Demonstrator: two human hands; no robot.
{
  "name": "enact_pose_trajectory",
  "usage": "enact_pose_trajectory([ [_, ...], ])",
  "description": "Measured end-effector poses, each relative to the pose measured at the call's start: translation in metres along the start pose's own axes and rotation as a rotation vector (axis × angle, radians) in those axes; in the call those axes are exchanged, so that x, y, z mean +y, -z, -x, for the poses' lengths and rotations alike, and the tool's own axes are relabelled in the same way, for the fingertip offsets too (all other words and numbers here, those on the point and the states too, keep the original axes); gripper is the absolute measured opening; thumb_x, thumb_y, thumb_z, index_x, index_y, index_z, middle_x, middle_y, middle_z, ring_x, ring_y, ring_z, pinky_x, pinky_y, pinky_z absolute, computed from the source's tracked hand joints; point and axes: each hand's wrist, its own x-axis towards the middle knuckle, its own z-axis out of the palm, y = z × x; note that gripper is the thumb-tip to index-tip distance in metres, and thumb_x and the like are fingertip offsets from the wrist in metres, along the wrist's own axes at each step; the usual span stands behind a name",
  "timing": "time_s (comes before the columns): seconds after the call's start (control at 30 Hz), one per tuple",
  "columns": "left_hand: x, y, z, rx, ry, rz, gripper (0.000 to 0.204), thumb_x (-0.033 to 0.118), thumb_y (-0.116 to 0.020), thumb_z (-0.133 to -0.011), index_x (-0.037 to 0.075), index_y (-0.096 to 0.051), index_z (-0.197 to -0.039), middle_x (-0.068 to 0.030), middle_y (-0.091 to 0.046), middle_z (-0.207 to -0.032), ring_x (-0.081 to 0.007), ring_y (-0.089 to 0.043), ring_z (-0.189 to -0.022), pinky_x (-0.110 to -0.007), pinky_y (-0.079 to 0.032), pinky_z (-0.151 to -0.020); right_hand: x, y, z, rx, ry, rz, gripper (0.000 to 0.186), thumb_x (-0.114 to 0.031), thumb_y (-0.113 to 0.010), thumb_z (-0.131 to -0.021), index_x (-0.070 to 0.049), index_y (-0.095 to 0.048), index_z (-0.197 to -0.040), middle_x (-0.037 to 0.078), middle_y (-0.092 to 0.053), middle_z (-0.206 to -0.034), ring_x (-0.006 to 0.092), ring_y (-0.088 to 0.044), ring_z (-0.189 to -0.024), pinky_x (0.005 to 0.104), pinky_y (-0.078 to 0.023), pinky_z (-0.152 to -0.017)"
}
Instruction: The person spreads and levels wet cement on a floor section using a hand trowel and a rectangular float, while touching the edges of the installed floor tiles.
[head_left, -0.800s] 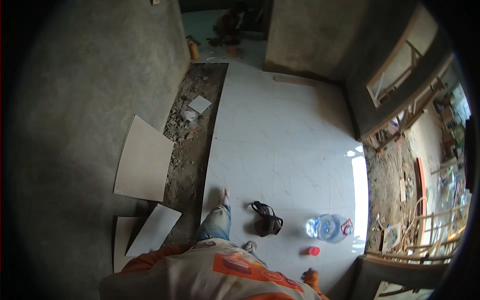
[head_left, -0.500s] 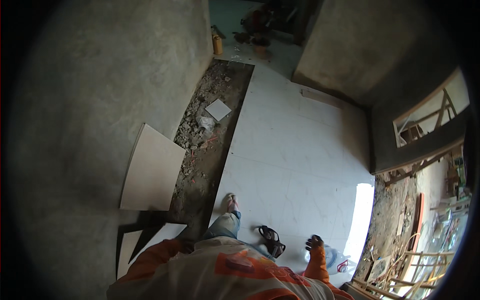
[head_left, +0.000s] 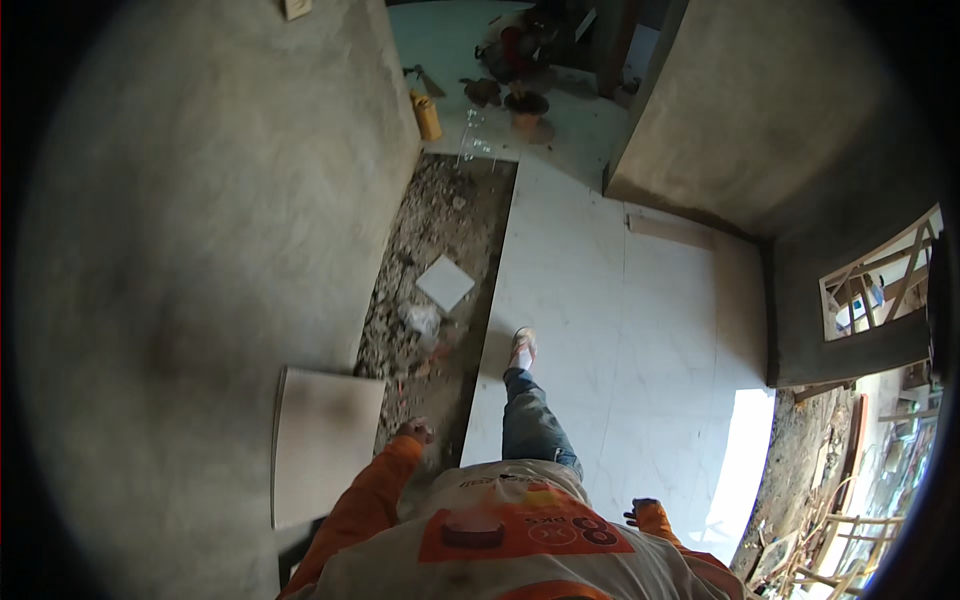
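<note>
My left hand [head_left: 415, 430], at the end of an orange sleeve, hangs over the bare strip of rubble [head_left: 400, 340] and touches nothing that I can see. Its fingers are small and smeared, so their shape is unclear. My right hand [head_left: 645, 512] hangs low at my right side above the white tiled floor [head_left: 640, 370], fingers apart and holding nothing. One foot [head_left: 523, 348] in a light shoe is planted on the tiles ahead. Nearest my left arm, a large beige tile [head_left: 325, 450] leans against the grey wall.
A small white tile [head_left: 446, 284] and a crumpled clear plastic bag [head_left: 422, 319] lie on the rubble. A yellow container [head_left: 426, 116] stands by the wall's end. Farther off, a person [head_left: 515, 50] crouches near a bucket [head_left: 526, 105]. A flat strip [head_left: 670, 232] lies beside the right wall.
I have stepped forward, and the dark sandals and clear bottle have left view. My left hand has swung forward over the rubble; my right hand has dropped back.
</note>
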Motion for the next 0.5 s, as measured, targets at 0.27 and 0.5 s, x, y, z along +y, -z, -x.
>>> enact_pose_trajectory([
  [0.27, 0.188, 0.047, -0.174, -0.144, 0.265, 0.110, 0.052, 0.023, -0.064, -0.079, 0.004, -0.049, -0.125, -0.0109, -0.065, -0.089, -0.0217, -0.063, -0.071, -0.035, -0.052, -0.065, -0.318, -0.084, -0.067, 0.108, 0.145, 0.111, 0.045, -0.044, -0.050, -0.089, -0.001, -0.061, -0.092, 0.017, -0.060, -0.080, 0.0302, -0.065, -0.064, 0.0448, -0.053, -0.050],
  [0.5, 0.285, 0.153, -0.332, 0.013, 0.304, 0.432, 0.052, 0.026, -0.055, -0.086, 0.012, -0.039, -0.134, -0.0113, -0.054, -0.118, -0.0264, -0.058, -0.099, -0.045, -0.049, -0.074, -0.716, -0.225, -0.022, 0.120, 0.641, -0.012, 0.044, -0.039, -0.050, -0.090, 0.003, -0.059, -0.100, 0.014, -0.060, -0.057, 0.0207, -0.055, -0.043, 0.0318, -0.043, -0.042],
])
